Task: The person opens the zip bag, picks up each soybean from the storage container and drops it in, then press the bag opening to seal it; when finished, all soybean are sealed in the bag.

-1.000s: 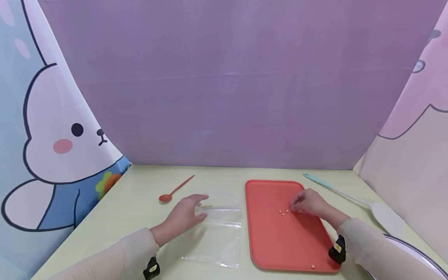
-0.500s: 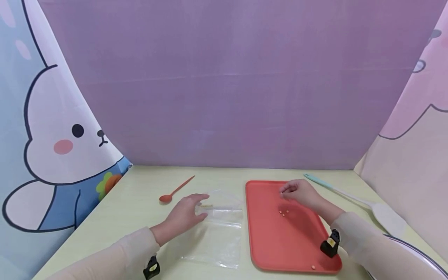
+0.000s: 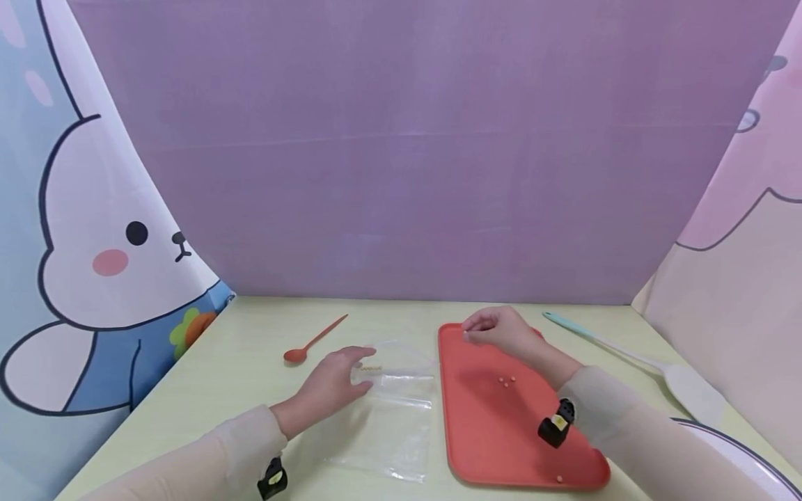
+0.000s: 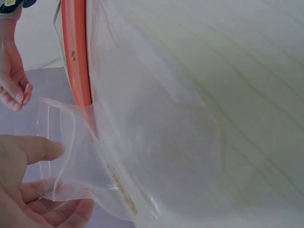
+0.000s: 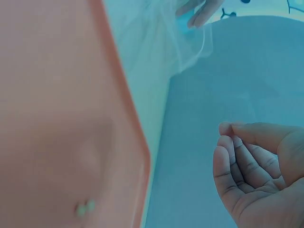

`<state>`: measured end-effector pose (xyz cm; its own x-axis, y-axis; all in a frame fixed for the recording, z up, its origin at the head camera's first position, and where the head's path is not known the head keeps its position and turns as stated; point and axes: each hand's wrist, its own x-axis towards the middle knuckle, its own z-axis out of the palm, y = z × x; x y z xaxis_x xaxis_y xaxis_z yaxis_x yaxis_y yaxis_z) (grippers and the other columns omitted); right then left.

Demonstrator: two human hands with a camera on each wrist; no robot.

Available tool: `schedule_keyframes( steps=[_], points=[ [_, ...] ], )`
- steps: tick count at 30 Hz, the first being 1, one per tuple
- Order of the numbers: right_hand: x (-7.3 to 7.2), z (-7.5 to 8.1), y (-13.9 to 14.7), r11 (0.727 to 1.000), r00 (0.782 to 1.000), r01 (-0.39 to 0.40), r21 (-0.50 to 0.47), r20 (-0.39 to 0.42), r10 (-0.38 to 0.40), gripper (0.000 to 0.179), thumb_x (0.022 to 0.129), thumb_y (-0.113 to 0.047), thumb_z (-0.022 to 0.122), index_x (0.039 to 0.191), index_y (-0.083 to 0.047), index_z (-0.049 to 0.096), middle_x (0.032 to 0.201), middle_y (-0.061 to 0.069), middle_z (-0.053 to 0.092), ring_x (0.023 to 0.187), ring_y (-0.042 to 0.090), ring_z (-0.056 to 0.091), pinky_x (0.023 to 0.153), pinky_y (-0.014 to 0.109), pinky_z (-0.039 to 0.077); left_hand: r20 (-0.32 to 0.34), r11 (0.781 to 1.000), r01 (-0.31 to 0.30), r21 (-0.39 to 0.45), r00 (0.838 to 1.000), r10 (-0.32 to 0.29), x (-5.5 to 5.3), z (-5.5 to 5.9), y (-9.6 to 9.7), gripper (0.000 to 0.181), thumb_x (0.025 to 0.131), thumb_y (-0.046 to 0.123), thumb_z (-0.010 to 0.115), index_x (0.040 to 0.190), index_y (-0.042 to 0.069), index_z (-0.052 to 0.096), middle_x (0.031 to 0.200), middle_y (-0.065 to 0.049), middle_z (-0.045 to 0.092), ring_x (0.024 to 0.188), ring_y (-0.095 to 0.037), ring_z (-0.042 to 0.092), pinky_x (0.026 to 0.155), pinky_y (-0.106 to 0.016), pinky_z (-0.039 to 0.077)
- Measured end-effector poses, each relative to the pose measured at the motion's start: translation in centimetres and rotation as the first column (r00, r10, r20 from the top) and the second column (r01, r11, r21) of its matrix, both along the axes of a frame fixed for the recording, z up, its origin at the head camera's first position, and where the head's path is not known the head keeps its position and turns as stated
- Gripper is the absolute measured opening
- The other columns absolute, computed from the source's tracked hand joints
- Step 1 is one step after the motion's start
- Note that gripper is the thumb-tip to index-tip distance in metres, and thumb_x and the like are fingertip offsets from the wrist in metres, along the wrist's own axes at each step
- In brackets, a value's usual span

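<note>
My left hand (image 3: 326, 386) holds a clear zip bag (image 3: 401, 435) at its mouth, thumb and fingers spread round it. Inside the bag, a row of small tan beans (image 4: 122, 191) lies along a fold. My right hand (image 3: 504, 330) is raised over the far left part of a red tray (image 3: 482, 445), thumb and fingertips together. Between those fingertips the left wrist view shows a tiny tan bean (image 4: 21, 101); the right wrist view barely shows it. Three beans (image 3: 506, 382) sit mid-tray, and another bean (image 3: 560, 479) lies near its front right corner.
An orange-red spoon (image 3: 297, 355) lies at the back left of the table. Right of the tray rests a white spatula (image 3: 692, 393) with a light-blue handle. A white basin with a dark rim (image 3: 727, 442) stands at the right front, partly hidden by my right sleeve.
My right hand has lifted from beside the beans on the tray and moved left and away, toward the bag, with a bean pinched. The left hand and bag have stayed in place.
</note>
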<state>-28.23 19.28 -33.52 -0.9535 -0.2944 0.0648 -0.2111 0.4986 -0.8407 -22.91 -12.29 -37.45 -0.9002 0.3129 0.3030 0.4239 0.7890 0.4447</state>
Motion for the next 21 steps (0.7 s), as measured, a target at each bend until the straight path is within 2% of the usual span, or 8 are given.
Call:
schedule_keyframes(
  steps=[10, 15, 17, 21],
  points=[
    [-0.3, 0.6, -4.8, 0.994, 0.997, -0.078, -0.080, 0.017, 0.080, 0.019, 0.087, -0.018, 0.073, 0.101, -0.005, 0.072, 0.090, 0.007, 0.074, 0.083, 0.013, 0.069, 0.079, 0.031, 0.058, -0.003, 1.000, 0.009, 0.001, 1.000, -0.009, 0.0, 0.1, 0.1, 0.051, 0.078, 0.010, 0.079, 0.125, 0.004, 0.062, 0.123, -0.012, 0.066, 0.098, -0.025, 0.068, 0.088, -0.041, 0.056],
    [-0.2, 0.5, -6.7, 0.991, 0.992, -0.116, -0.069, 0.040, 0.119, 0.016, 0.087, -0.018, 0.073, 0.099, -0.008, 0.073, 0.088, 0.004, 0.074, 0.083, 0.019, 0.067, 0.076, 0.029, 0.057, -0.006, 1.000, 0.001, -0.006, 1.000, -0.001, 0.0, 0.1, 0.2, 0.051, 0.077, 0.009, 0.079, 0.125, 0.004, 0.062, 0.123, -0.012, 0.066, 0.097, -0.025, 0.068, 0.088, -0.041, 0.056],
    [-0.1, 0.4, -7.2, 0.990, 0.990, -0.129, -0.062, 0.045, 0.132, 0.016, 0.087, -0.017, 0.072, 0.100, -0.008, 0.074, 0.088, 0.004, 0.074, 0.084, 0.023, 0.065, 0.076, 0.032, 0.056, -0.006, 1.000, 0.003, -0.004, 1.000, -0.003, 0.0, 0.1, 0.2, 0.050, 0.077, 0.009, 0.080, 0.124, 0.004, 0.063, 0.122, -0.012, 0.066, 0.097, -0.025, 0.068, 0.088, -0.042, 0.055],
    [0.1, 0.2, -7.6, 0.988, 0.988, -0.146, -0.056, 0.039, 0.149, 0.017, 0.088, -0.016, 0.071, 0.103, -0.007, 0.074, 0.090, 0.007, 0.074, 0.085, 0.024, 0.064, 0.081, 0.041, 0.056, -0.004, 1.000, 0.016, -0.004, 1.000, -0.016, 0.0, 0.2, 0.3, 0.050, 0.078, 0.010, 0.079, 0.125, 0.004, 0.062, 0.123, -0.012, 0.066, 0.098, -0.026, 0.068, 0.089, -0.042, 0.055]
  ],
)
